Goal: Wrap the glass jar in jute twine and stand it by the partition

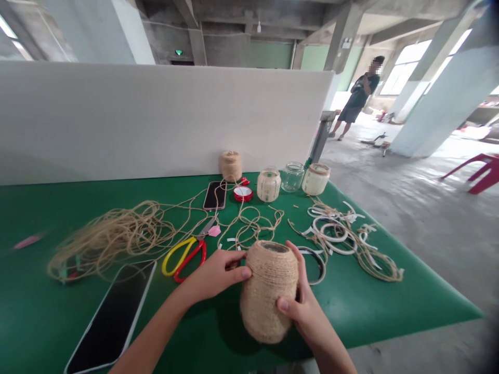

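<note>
A jar wrapped all over in twine (268,296) is held upright, mouth up, over the front of the green table. My left hand (222,272) is closed at its upper left side, thumb and fingers pressed to the twine near the shoulder. Around the right side wraps my right hand (302,301), its thumb on the front and a fingertip by the rim. Scissors with yellow and red handles (189,259) lie left of the jar, blades partly apart. Loose twine (255,228) trails behind the jar, and a large tangled heap of twine (125,228) is at the left.
On the green table (390,311) are a large phone (113,317), a smaller phone (215,196), red tape (243,194), tape rolls (335,231), a twine-wrapped jar (231,167), a clear jar (292,177) and taped jars (268,185). A white panel (163,119) stands behind. One person (360,93) stands beyond.
</note>
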`<state>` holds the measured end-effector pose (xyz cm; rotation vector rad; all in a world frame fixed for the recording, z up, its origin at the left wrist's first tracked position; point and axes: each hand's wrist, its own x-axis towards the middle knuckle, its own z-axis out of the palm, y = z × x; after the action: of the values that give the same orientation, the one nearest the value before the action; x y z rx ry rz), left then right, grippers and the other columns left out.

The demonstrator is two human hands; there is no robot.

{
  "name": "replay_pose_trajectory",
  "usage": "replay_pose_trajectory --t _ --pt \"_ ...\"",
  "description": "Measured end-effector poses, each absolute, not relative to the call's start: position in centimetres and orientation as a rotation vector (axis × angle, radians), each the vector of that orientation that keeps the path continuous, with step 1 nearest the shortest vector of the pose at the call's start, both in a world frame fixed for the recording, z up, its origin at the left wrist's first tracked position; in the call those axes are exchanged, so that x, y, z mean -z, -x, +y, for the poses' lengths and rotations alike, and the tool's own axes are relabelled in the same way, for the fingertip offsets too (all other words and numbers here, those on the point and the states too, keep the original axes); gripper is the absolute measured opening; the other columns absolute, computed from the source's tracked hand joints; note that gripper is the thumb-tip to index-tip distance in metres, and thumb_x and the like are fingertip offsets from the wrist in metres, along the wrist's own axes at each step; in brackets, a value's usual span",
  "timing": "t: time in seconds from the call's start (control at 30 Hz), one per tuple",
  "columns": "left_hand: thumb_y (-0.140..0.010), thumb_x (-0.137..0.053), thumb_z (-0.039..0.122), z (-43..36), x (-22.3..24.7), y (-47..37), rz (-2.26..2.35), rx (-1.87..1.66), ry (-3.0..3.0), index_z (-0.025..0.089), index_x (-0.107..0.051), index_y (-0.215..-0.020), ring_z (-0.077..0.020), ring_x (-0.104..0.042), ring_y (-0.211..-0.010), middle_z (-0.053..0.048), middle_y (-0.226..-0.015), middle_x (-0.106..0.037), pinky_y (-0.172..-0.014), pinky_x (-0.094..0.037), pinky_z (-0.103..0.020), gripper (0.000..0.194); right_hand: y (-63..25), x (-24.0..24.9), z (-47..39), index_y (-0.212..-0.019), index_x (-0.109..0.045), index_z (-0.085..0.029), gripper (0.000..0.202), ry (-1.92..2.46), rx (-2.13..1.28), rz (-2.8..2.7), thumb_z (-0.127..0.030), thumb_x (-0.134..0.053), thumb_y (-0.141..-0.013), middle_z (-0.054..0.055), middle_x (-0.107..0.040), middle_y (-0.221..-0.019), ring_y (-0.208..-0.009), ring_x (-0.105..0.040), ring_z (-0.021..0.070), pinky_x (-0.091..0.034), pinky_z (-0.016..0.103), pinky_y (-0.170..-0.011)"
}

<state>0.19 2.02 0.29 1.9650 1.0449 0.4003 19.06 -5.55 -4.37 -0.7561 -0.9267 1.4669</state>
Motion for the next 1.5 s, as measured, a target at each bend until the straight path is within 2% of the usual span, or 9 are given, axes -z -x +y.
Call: replay_pose_trajectory --t 0.13,0.3,0.5,0.6,0.73,0.97,1.2,1.37,1.5 --pt "-0.078 -0.047 0.052 1.8 0.1 -0.3 1.006 -0.421 -1.873 0.012 -0.066 -0.097 -0.0125 -0.042 -0.058 0.001 -0.057 -0.051 -0.052 -0.033 -0.021 0.048 -19.2 4.6 -5.4 -0.136 -0.007 -0.030 0.098 0.782 -1.464 -0.968 -0.039 -0.072 -0.064 0.010 -0.045 -0.129 -0.110 -0.051 0.0264 -0.038 0.043 -0.094" --pt "-0.077 -0.050 0.050 1.9 1.4 0.3 0.978 -0.425 -1.854 0.010 -0.064 -0.097 -0.0085 -0.028 -0.054 0.004 -0.058 -0.043 -0.049 -0.024 -0.020 0.047 -19.3 5.3 -5.4 -0.138 -0.009 -0.028 0.092 0.891 -1.365 -1.120 -0.041 -0.067 -0.069 0.009 -0.038 -0.135 -0.118 -0.045 0.0254 -0.032 0.042 -0.100" --pt "-0.074 -0.052 0.049 1.8 1.6 0.3 1.024 -0.425 -1.880 0.011 -0.064 -0.102 -0.0089 -0.029 -0.052 0.005 -0.053 -0.040 -0.048 -0.025 -0.020 0.048 -20.2 4.1 -6.2 -0.133 -0.033 -0.030 0.059 1.072 -0.678 -1.427 -0.026 -0.057 -0.078 0.004 -0.027 -0.143 -0.132 -0.024 0.0273 -0.022 0.048 -0.107" --pt "-0.075 -0.052 0.050 1.7 1.1 -0.1 1.036 -0.426 -1.830 0.012 -0.063 -0.106 -0.0126 -0.042 -0.057 0.001 -0.059 -0.054 -0.051 -0.034 -0.021 0.051 -20.9 2.9 -6.1 -0.128 -0.043 -0.031 0.054 1.094 -0.385 -1.735 -0.017 -0.056 -0.078 0.002 -0.034 -0.140 -0.130 -0.027 0.0285 -0.023 0.051 -0.106" --pt "-0.074 -0.052 0.050 1.7 0.9 -0.3 1.018 -0.440 -1.793 0.012 -0.062 -0.109 -0.0179 -0.052 -0.070 -0.004 -0.074 -0.064 -0.059 -0.041 -0.024 0.052 -21.4 2.3 -5.4 -0.129 -0.044 -0.032 0.053 1.056 -0.283 -1.930 -0.015 -0.054 -0.080 0.001 -0.046 -0.133 -0.124 -0.039 0.0265 -0.027 0.052 -0.105" --pt "-0.075 -0.052 0.048 1.7 1.1 -0.1 0.963 -0.465 -1.788 0.011 -0.064 -0.107 -0.0190 -0.053 -0.073 -0.004 -0.078 -0.065 -0.062 -0.042 -0.026 0.050 -21.1 2.5 -5.4 -0.127 -0.046 -0.030 0.049 1.070 -0.308 -1.889 -0.013 -0.053 -0.081 0.003 -0.048 -0.131 -0.122 -0.041 0.0254 -0.038 0.047 -0.099" --pt "-0.076 -0.051 0.049 1.9 1.2 -0.1 0.963 -0.440 -1.804 0.010 -0.064 -0.104 -0.0184 -0.052 -0.073 -0.004 -0.078 -0.064 -0.063 -0.041 -0.025 0.051 -21.2 2.5 -5.2 -0.123 -0.047 -0.027 0.043 1.071 -0.276 -1.908 -0.014 -0.051 -0.083 0.005 -0.050 -0.128 -0.121 -0.042 0.0240 -0.037 0.046 -0.100" --pt "-0.077 -0.049 0.049 1.9 1.3 -0.1 0.993 -0.439 -1.822 0.009 -0.066 -0.098 -0.0168 -0.051 -0.069 -0.003 -0.071 -0.062 -0.061 -0.040 -0.024 0.048 -20.6 3.2 -6.0 -0.133 -0.034 -0.026 0.054 1.181 -0.265 -1.783 -0.022 -0.053 -0.082 0.008 -0.037 -0.137 -0.128 -0.031 0.0277 -0.027 0.051 -0.104" --pt "-0.077 -0.047 0.049 1.8 1.3 -0.2 1.063 -0.440 -1.840 0.010 -0.067 -0.090 -0.0157 -0.050 -0.066 -0.002 -0.065 -0.060 -0.058 -0.038 -0.023 0.045 -18.7 4.0 -7.9 -0.141 -0.011 -0.022 0.093 1.463 -0.474 -1.394 -0.038 -0.066 -0.068 0.013 -0.024 -0.142 -0.130 -0.024 0.0358 -0.023 0.056 -0.103"
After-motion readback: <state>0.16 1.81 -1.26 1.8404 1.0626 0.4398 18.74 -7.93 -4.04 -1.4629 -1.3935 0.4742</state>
